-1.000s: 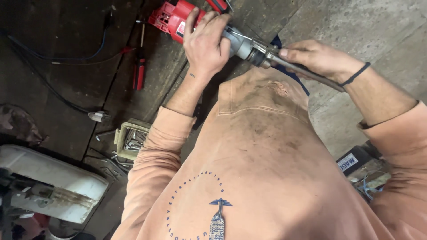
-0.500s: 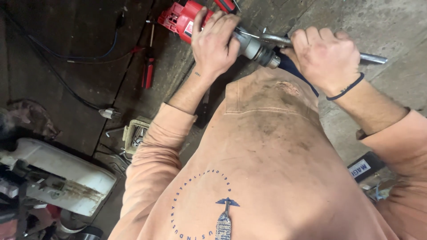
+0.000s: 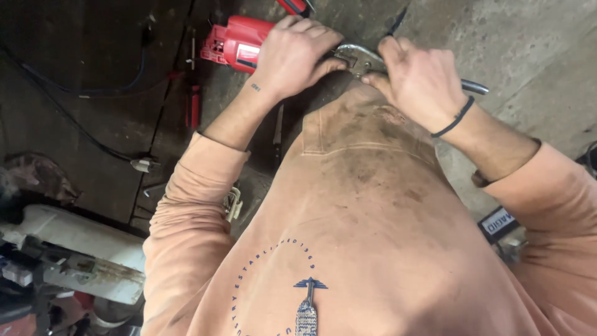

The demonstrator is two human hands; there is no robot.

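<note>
On the far left a white and grey machine point(image 3: 74, 252) sits low on the dark floor point(image 3: 93, 137), and a black cable point(image 3: 81, 134) runs across the floor to a small plug end. A bit further right a red screwdriver point(image 3: 194, 106) lies flat on the floor. Next comes the red power tool point(image 3: 239, 46), lying near the top of the view, just above the person's peach sweatshirt point(image 3: 373, 236). The left hand point(image 3: 292, 56) is wrapped tight around the front part of the red power tool, so that part is hidden under the fingers. Right beside it, almost touching, the right hand point(image 3: 420, 81) is closed around a shiny metal wrench point(image 3: 367, 59). The head of the wrench sits between the two hands, at the nose of the tool, and its handle pokes out past the right wrist. A black band point(image 3: 453, 118) goes around that wrist. It looks like the step in hand is turning or loosening the part at the front of the tool with the wrench, while the left hand holds the tool from spinning. The next move seems to need a firm hold with the left hand and a steady push on the handle, so the wrench does not slip off.
</note>
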